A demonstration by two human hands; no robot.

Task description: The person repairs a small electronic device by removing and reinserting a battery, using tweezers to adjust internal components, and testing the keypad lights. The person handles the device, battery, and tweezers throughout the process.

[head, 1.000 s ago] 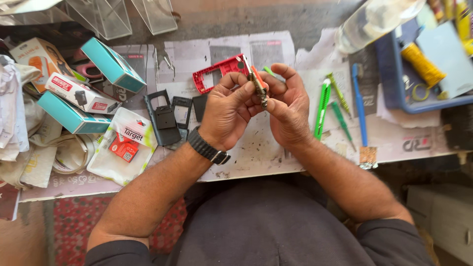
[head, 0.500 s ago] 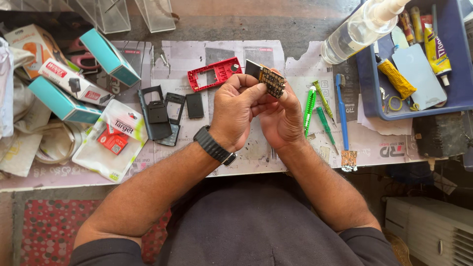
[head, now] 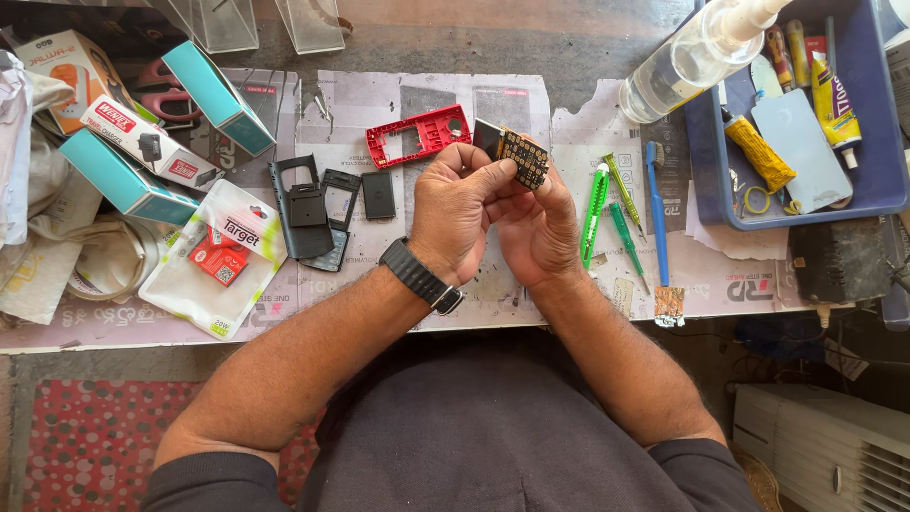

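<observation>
Soft, even daylight fills the scene, and the shadows are weak (only thin ones under the hands). The focus is sharp, without glare.

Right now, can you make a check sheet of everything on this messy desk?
Surface: worktable covered with newspaper sheets.
Job's things: small circuit board with keypad contacts, held above the table.
Clutter: red phone frame, black phone covers, teal boxes, green screwdrivers, blue toothbrush, spray bottle, blue tray of glue tubes.
Grippers: left hand and right hand both pinch the board.
Cables: white cord at left.
Surroundings: red patterned floor mat.
</observation>
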